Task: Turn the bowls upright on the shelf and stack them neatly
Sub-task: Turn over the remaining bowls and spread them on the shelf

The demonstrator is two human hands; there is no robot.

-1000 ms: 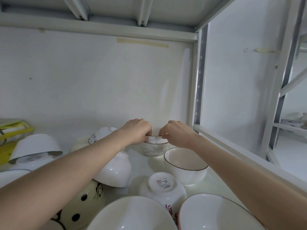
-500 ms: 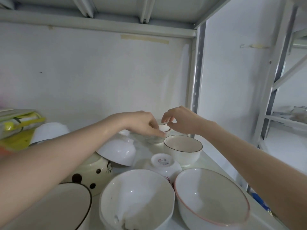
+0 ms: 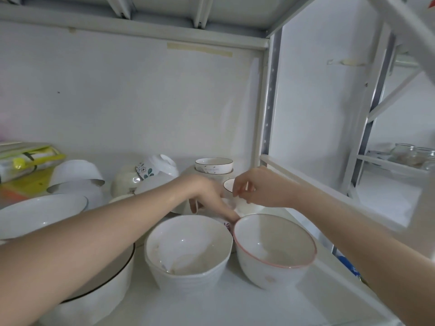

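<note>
Several white bowls crowd the shelf (image 3: 270, 307). My left hand (image 3: 207, 198) reaches down with fingers apart, its tips behind the ribbed bowl (image 3: 188, 250) and the pink-rimmed bowl (image 3: 274, 245), both upright at the front. My right hand (image 3: 259, 189) pinches the near rim of an upright dark-rimmed bowl (image 3: 228, 184), mostly hidden by both hands. A small patterned bowl (image 3: 213, 164) stands upright at the back on another one. Upside-down white bowls (image 3: 75, 172) and a tilted floral bowl (image 3: 155, 168) lie further left.
A big black-rimmed bowl (image 3: 101, 285) and a wide shallow bowl (image 3: 40, 212) fill the front left. Yellow packets (image 3: 28, 158) lie at the far left. The shelf's upright post (image 3: 270, 109) and side rail (image 3: 306, 175) close the right. Glass jars (image 3: 407, 154) stand on a neighbouring rack.
Both hands have let go of the small patterned bowl, which now stands at the back, and have drawn nearer and lower. The view has pulled back, showing the front bowls.
</note>
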